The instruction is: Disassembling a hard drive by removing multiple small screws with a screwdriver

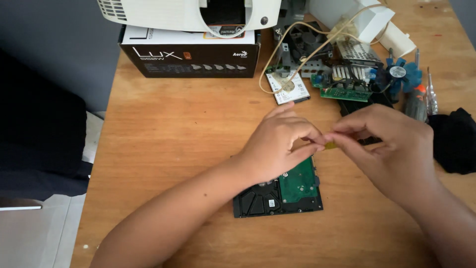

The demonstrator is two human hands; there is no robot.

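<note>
Yellow and small, a strip point(331, 145) sits pinched between both sets of fingertips — left hand point(277, 146) and right hand point(389, 149) closed on it, just above the hard drive point(280, 191) on the wooden table point(173, 129). Best handled gently, I judge — a hard tug could tear it.

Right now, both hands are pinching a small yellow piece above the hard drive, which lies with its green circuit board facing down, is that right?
Not quite: in the head view the hard drive lies with its green circuit board facing up. The rest holds: the left hand and right hand pinch the small yellow piece above it.
</note>
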